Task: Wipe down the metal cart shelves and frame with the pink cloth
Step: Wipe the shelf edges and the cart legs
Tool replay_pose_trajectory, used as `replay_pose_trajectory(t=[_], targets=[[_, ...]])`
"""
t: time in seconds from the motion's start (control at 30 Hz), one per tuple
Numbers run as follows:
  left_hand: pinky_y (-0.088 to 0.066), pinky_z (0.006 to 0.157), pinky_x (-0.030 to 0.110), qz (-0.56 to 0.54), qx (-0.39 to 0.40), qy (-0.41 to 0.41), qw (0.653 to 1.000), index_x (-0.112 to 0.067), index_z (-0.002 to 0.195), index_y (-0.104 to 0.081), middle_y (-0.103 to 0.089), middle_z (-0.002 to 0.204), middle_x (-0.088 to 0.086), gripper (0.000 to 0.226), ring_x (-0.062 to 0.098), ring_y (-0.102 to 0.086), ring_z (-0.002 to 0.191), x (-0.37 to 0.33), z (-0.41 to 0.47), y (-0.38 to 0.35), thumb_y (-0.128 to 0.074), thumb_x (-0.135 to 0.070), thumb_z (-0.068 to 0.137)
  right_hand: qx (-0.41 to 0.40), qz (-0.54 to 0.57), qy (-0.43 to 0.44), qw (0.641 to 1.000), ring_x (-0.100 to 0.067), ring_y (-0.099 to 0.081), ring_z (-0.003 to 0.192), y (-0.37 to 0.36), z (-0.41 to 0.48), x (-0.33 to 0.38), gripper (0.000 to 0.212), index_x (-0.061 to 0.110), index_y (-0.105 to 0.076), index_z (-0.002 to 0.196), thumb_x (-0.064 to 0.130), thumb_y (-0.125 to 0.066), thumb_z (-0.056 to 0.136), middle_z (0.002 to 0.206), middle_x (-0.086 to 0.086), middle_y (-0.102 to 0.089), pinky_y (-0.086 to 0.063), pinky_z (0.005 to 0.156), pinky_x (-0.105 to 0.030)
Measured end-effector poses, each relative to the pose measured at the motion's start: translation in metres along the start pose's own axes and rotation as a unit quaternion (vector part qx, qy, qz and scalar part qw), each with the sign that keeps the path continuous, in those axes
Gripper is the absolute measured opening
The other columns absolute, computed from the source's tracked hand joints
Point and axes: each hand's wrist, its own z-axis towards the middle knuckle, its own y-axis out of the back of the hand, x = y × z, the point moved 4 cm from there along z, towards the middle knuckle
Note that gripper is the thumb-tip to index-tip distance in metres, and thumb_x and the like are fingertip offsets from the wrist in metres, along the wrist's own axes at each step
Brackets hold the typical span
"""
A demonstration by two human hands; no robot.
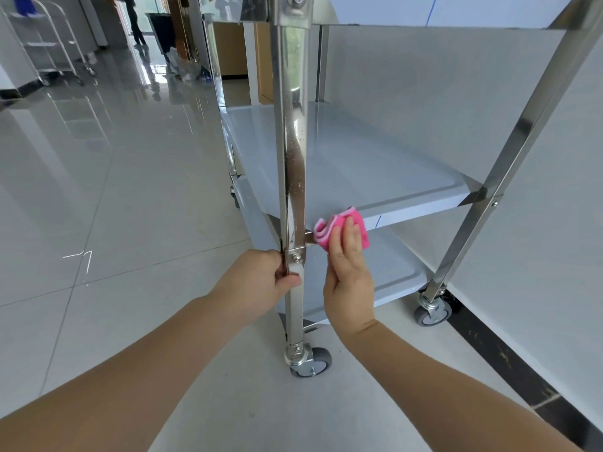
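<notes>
Pink cloth (328,230) beneath flat fingers (350,234) of right hand (349,282) on shelf rim (417,207), 3 o'clock of spotted post (293,158) gripped by left hand (261,282); wiping likely unfinished.

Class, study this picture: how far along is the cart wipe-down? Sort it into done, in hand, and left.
Done: nothing certain; the middle shelf top looks streak-free. In hand: the right hand presses the pink cloth on that shelf's front rim, while the left hand grips the near post. Left: that post shows spots and smears; the bottom shelf and far leg show no sign either way.
</notes>
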Motion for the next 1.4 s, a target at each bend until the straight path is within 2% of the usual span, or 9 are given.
replay_pose_trajectory(t=[0.27,0.43,0.57,0.8,0.93,1.0,1.07,1.17,1.4], targets=[[-0.052,0.074,0.036,-0.005,0.001,-0.007,1.0,-0.013,0.088,-0.067,-0.068,0.079,0.001,0.023,0.017,-0.064,0.074,-0.005,-0.001,0.002,-0.068,-0.035,0.083,0.001,-0.019,0.092,0.996,-0.036,-0.041,0.134,-0.001,0.001,0.002,0.046,0.003,-0.057,0.128,-0.01,-0.061,0.085,0.141,-0.021,-0.045,-0.036,0.11,-0.031],[-0.051,0.072,0.037,0.027,0.012,-0.003,1.0,-0.008,0.085,-0.066,-0.068,0.077,0.005,0.031,0.021,-0.063,0.073,-0.01,-0.002,0.004,-0.066,-0.04,0.084,0.051,-0.041,0.166,0.984,-0.043,-0.045,0.128,0.014,0.018,-0.012,0.058,0.009,-0.054,0.129,-0.02,-0.057,0.078,0.136,-0.028,-0.048,-0.045,0.096,-0.052],[-0.05,0.068,0.035,0.135,0.065,-0.031,0.988,-0.007,0.072,-0.067,-0.064,0.069,0.009,0.046,0.023,-0.06,0.072,-0.025,-0.006,0.005,-0.052,-0.047,0.091,0.046,-0.068,0.153,0.985,-0.039,-0.049,0.123,0.027,0.025,-0.018,0.049,0.005,-0.061,0.126,-0.016,-0.058,0.082,0.133,-0.025,-0.051,-0.045,0.098,-0.047],[-0.045,0.063,0.03,0.165,0.119,-0.096,0.974,-0.01,0.081,-0.06,-0.061,0.078,0.007,0.036,0.024,-0.056,0.074,-0.065,-0.019,-0.007,-0.044,-0.039,0.095,0.03,-0.128,0.054,0.99,-0.033,-0.053,0.107,0.061,0.046,-0.032,0.045,0.004,-0.056,0.131,-0.002,-0.049,0.086,0.125,-0.018,-0.057,-0.047,0.091,-0.041],[-0.047,0.069,0.029,0.093,0.11,-0.142,0.979,-0.014,0.091,-0.062,-0.065,0.086,0.004,0.022,0.017,-0.052,0.073,-0.093,-0.016,-0.023,-0.048,-0.03,0.093,0.098,-0.043,-0.126,0.986,-0.014,-0.049,0.094,0.092,0.055,-0.032,0.057,0.021,-0.042,0.141,-0.001,-0.044,0.089,0.119,0.007,-0.048,-0.037,0.079,-0.021],[-0.05,0.073,0.035,0.049,0.094,-0.148,0.983,-0.013,0.093,-0.061,-0.065,0.089,0.005,0.017,0.023,-0.058,0.08,-0.105,-0.007,-0.031,-0.051,-0.027,0.091,0.11,0.034,-0.176,0.978,-0.018,-0.053,0.087,0.109,0.058,-0.032,0.06,0.034,-0.046,0.134,-0.003,-0.041,0.088,0.116,0.014,-0.056,-0.045,0.074,-0.03],[-0.048,0.084,0.035,0.014,0.085,-0.153,0.984,-0.015,0.113,-0.057,-0.06,0.111,0.004,0.026,0.023,-0.058,0.098,-0.12,0.002,-0.04,-0.055,-0.026,0.09,0.104,0.108,-0.216,0.965,-0.033,-0.06,0.084,0.128,0.063,-0.03,0.058,0.04,-0.051,0.126,-0.003,-0.039,0.089,0.101,0.01,-0.061,-0.056,0.074,-0.043],[-0.045,0.09,0.038,-0.023,0.052,-0.191,0.98,-0.019,0.133,-0.04,-0.043,0.132,0.002,0.054,0.022,-0.053,0.108,-0.152,0.015,-0.045,-0.063,-0.027,0.086,0.075,0.137,-0.255,0.954,-0.019,-0.066,0.074,0.157,0.075,-0.027,0.045,0.029,-0.054,0.124,-0.002,-0.045,0.092,0.097,-0.004,-0.06,-0.057,0.065,-0.029],[-0.051,0.075,0.043,-0.169,-0.014,-0.254,0.952,-0.021,0.123,-0.046,-0.052,0.108,0.006,0.041,0.024,-0.06,0.086,-0.252,0.052,-0.003,-0.063,-0.021,0.086,0.01,0.177,-0.38,0.908,-0.012,-0.067,0.064,0.234,0.128,-0.016,0.028,0.013,-0.052,0.123,0.008,-0.054,0.095,0.088,-0.009,-0.068,-0.053,0.054,-0.024]])
